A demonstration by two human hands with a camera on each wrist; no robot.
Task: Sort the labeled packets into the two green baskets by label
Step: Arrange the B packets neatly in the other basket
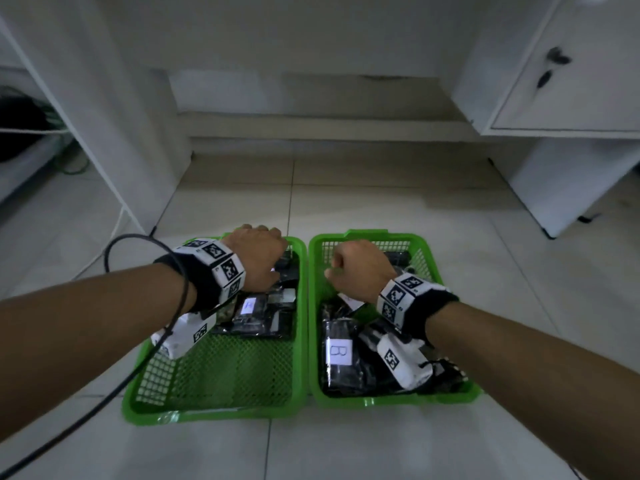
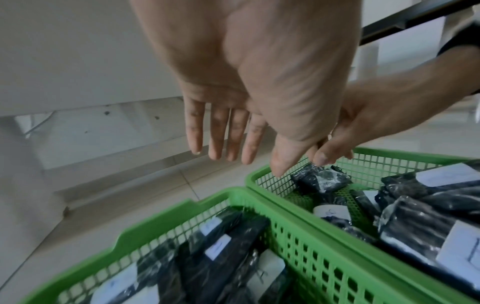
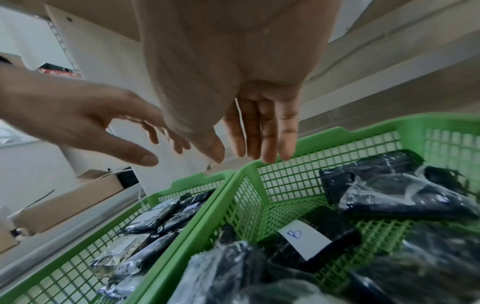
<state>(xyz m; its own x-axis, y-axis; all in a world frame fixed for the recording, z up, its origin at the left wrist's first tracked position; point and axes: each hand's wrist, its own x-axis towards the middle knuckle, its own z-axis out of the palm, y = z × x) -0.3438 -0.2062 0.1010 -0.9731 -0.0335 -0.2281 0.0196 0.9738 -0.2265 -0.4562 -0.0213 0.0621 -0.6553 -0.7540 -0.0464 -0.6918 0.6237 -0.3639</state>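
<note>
Two green baskets are set side by side on the tiled floor, touching along their inner rims. The left basket holds dark wrapped packets toward its far end, its near half being bare mesh; the right basket is filled with more packets, one showing a white label marked B.

The left hand is held above the far end of the left basket, and the right hand above the far end of the right one. In both wrist views the fingers are seen straight and loosely spread, with nothing held between them (from the head view they look curled, since only the backs of the hands are shown).

No loose packet is seen on the floor, so the sorting is judged near its end, and a check of labels seems to be the step in hand. It would be done well if each packet were turned label-up before being judged, as several labels are hidden or too blurred to be read. Any stray should be pinched at an edge of its slippery wrap and lifted clear of the shared rim.
</note>
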